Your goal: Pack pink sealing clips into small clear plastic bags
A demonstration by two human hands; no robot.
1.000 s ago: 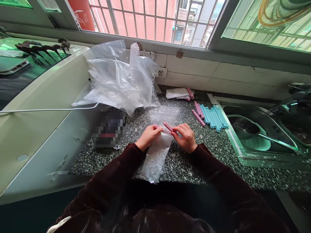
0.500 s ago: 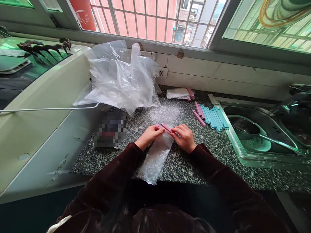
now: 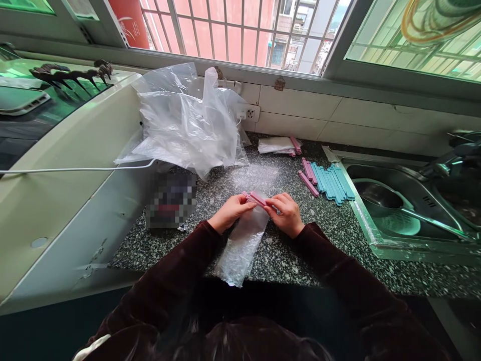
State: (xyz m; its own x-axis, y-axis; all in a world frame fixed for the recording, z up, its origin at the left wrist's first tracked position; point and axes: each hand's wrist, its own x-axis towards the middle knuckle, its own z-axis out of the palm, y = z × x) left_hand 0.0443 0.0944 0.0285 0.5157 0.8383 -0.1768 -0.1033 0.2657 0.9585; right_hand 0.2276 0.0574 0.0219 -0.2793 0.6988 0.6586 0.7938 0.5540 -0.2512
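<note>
A pink bag clip [image 3: 257,198] lies across the top of a clear plastic bag [image 3: 242,245], which hangs toward the counter's front edge. My left hand [image 3: 232,210] pinches the bag's upper end together with the clip's left part. On the other side my right hand [image 3: 286,213] grips the clip's right end between thumb and fingers. Beyond my right hand lie several pink bag clips [image 3: 308,183] and, beside them, several blue-green bag clips [image 3: 332,183]. The fingers partly hide whether the clip is fully closed over the bag.
Crumpled clear plastic bags [image 3: 188,123] are heaped at the back left, near a wall socket [image 3: 251,114]. A flat stack of bags [image 3: 275,145] rests by the wall. A blurred dark object [image 3: 171,203] stands left. At right is a sink [image 3: 370,240] with a pan [image 3: 378,194].
The pink clip has tilted down and closed in toward my left hand over the bag's top. Both hands stay in nearly the same place.
</note>
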